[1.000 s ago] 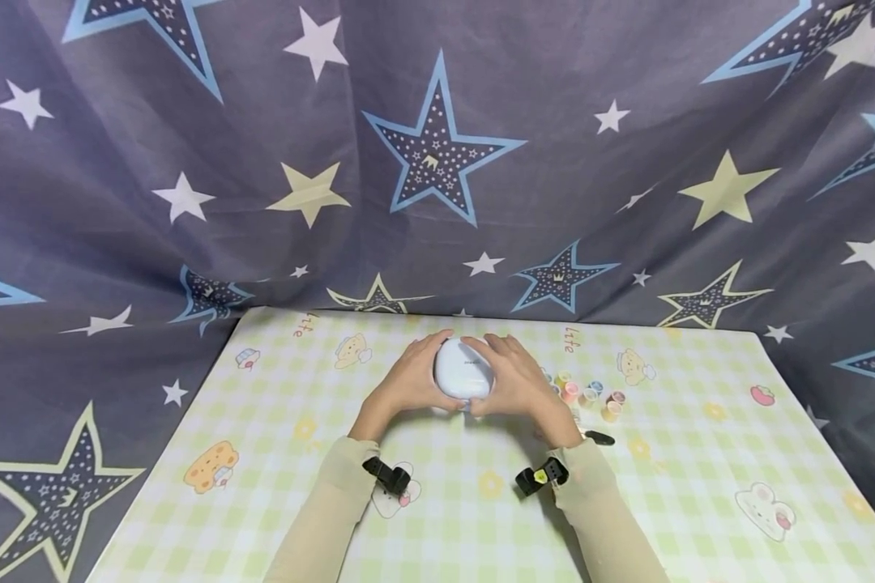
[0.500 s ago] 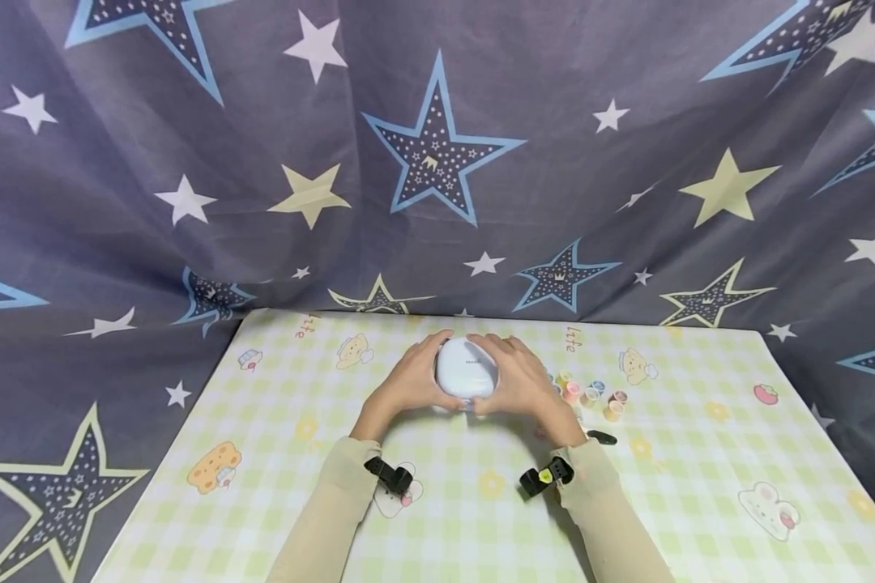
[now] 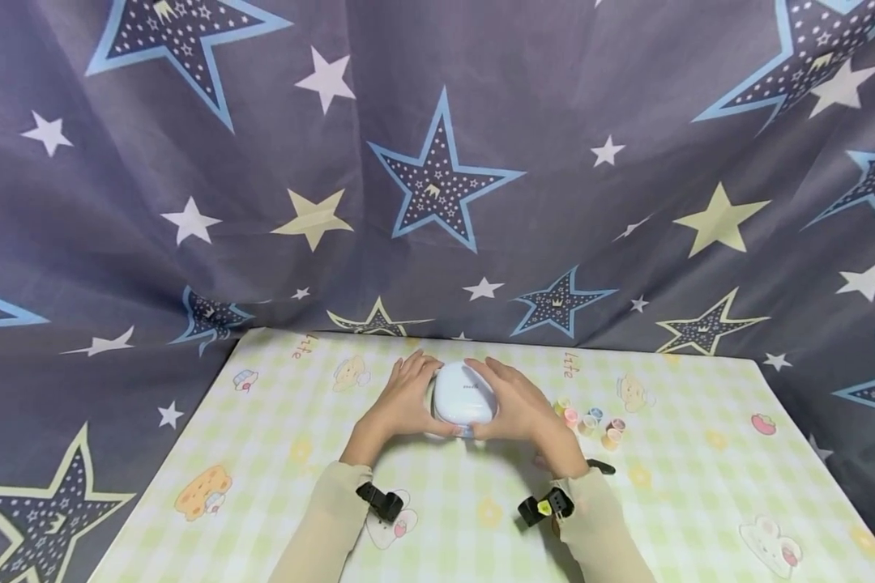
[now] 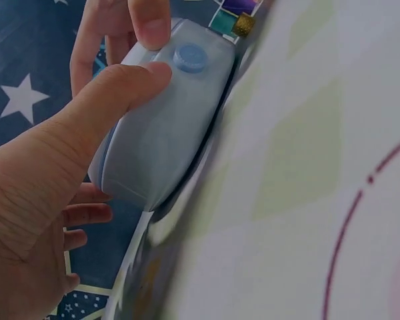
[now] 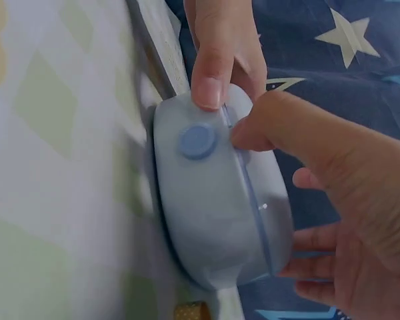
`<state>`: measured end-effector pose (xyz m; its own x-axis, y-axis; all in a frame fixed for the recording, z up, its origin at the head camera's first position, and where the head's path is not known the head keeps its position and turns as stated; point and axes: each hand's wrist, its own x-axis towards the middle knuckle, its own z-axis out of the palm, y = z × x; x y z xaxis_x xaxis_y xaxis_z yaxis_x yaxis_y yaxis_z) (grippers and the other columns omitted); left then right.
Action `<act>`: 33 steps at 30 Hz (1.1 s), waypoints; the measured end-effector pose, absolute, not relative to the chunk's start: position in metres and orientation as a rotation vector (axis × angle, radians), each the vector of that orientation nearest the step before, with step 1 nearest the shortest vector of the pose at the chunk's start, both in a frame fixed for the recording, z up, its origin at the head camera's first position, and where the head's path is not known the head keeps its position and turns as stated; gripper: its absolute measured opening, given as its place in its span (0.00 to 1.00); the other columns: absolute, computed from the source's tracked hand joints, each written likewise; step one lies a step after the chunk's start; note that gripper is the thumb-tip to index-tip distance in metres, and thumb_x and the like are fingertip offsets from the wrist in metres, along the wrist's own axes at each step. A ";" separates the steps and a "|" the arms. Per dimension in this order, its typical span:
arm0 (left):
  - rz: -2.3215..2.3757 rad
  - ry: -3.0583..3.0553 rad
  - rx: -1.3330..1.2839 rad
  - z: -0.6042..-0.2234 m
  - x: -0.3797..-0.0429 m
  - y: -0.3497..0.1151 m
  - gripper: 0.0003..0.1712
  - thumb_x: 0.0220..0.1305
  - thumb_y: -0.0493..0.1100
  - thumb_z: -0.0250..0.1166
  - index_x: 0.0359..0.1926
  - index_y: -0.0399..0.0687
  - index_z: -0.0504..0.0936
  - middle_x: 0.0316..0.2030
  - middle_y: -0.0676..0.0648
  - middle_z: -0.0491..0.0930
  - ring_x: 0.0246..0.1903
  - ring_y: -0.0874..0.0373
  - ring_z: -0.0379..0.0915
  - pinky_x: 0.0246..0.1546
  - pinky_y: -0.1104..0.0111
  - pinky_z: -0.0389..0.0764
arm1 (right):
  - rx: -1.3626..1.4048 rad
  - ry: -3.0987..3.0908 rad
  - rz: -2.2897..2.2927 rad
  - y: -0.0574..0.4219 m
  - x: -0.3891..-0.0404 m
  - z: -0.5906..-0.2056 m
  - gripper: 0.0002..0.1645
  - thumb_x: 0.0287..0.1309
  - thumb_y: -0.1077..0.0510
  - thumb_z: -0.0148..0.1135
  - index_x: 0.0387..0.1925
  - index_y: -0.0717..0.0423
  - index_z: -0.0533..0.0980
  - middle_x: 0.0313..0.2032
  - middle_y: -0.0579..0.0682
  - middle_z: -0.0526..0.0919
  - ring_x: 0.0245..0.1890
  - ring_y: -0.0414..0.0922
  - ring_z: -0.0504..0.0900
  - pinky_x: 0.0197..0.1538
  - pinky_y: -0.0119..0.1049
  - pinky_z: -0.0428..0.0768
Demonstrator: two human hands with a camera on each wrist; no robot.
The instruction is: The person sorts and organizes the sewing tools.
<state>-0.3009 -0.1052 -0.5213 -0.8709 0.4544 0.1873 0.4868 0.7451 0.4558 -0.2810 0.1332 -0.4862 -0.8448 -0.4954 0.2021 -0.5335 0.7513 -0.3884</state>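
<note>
A pale blue, rounded case point(image 3: 463, 393) with a smooth lid lies on the table between both hands. A round blue button point(image 4: 191, 58) sits on its front side, and a seam point(image 5: 257, 207) runs between lid and base. My left hand point(image 3: 401, 401) grips the case's left side, its thumb at the front near the seam above the button. From the right, my right hand point(image 3: 518, 405) holds the case the same way, fingers around the far side and thumb on the front seam. The lid is down on the base. What lies inside is hidden.
Several small coloured spool-like pieces point(image 3: 589, 421) stand to the right, beyond the right wrist. A slim black object point(image 3: 600, 467) lies partly hidden by the right forearm. A checked cloth point(image 3: 467, 542) covers the table, and a star-patterned curtain point(image 3: 437, 267) hangs behind it.
The head view has tilted up, so the table appears lower. The right fingers have drawn back a little toward the lid's edge. Both hands stay on the case.
</note>
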 end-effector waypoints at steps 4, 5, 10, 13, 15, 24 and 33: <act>-0.763 -2.877 -0.779 -0.525 -0.297 -0.104 0.66 0.33 0.71 0.81 0.70 0.42 0.69 0.68 0.42 0.69 0.78 0.37 0.48 0.76 0.38 0.46 | 0.817 -2.873 0.580 0.132 -0.274 -0.486 0.65 0.33 0.40 0.81 0.76 0.45 0.63 0.66 0.67 0.73 0.61 0.64 0.78 0.58 0.58 0.80; -0.760 -2.875 -0.785 -0.525 -0.296 -0.103 0.66 0.33 0.72 0.80 0.70 0.42 0.69 0.67 0.42 0.70 0.78 0.37 0.48 0.76 0.38 0.46 | 0.814 -2.866 0.568 0.132 -0.273 -0.486 0.65 0.33 0.40 0.81 0.76 0.45 0.63 0.65 0.66 0.74 0.60 0.63 0.78 0.58 0.57 0.80; -0.753 -2.852 -0.789 -0.526 -0.296 -0.101 0.66 0.33 0.70 0.81 0.69 0.40 0.68 0.65 0.41 0.72 0.77 0.36 0.51 0.75 0.38 0.50 | 0.804 -2.829 0.530 0.132 -0.270 -0.485 0.64 0.32 0.39 0.83 0.74 0.46 0.65 0.62 0.63 0.77 0.57 0.59 0.80 0.55 0.54 0.82; -0.757 -2.846 -0.780 -0.526 -0.296 -0.099 0.66 0.33 0.70 0.82 0.69 0.40 0.68 0.64 0.41 0.73 0.76 0.36 0.53 0.75 0.39 0.52 | 0.802 -2.822 0.515 0.131 -0.270 -0.484 0.64 0.32 0.38 0.83 0.74 0.47 0.65 0.61 0.62 0.78 0.55 0.58 0.81 0.53 0.53 0.82; -0.759 -2.851 -0.780 -0.525 -0.295 -0.099 0.66 0.33 0.70 0.82 0.69 0.40 0.68 0.64 0.41 0.73 0.76 0.37 0.53 0.75 0.39 0.52 | 0.804 -2.828 0.492 0.131 -0.270 -0.484 0.65 0.32 0.37 0.82 0.74 0.46 0.65 0.60 0.61 0.78 0.55 0.58 0.81 0.53 0.52 0.83; -0.775 -2.820 -0.802 -0.523 -0.298 -0.096 0.65 0.32 0.68 0.84 0.67 0.40 0.69 0.63 0.40 0.73 0.74 0.38 0.57 0.75 0.43 0.55 | 0.825 -2.756 0.408 0.134 -0.276 -0.488 0.64 0.30 0.32 0.80 0.72 0.48 0.68 0.55 0.60 0.82 0.49 0.56 0.82 0.46 0.48 0.84; -0.705 -2.770 -0.827 -0.526 -0.303 -0.098 0.64 0.30 0.69 0.84 0.64 0.39 0.71 0.58 0.41 0.74 0.64 0.42 0.68 0.71 0.45 0.62 | 0.808 -2.728 0.427 0.129 -0.280 -0.491 0.62 0.27 0.33 0.79 0.69 0.49 0.71 0.52 0.57 0.83 0.45 0.54 0.82 0.42 0.46 0.84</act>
<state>-0.3034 -0.0980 -0.5262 -0.8326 0.4749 0.2849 0.5534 0.7348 0.3922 -0.2798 0.1294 -0.4912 -0.8103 -0.4843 0.3298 -0.5619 0.8018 -0.2032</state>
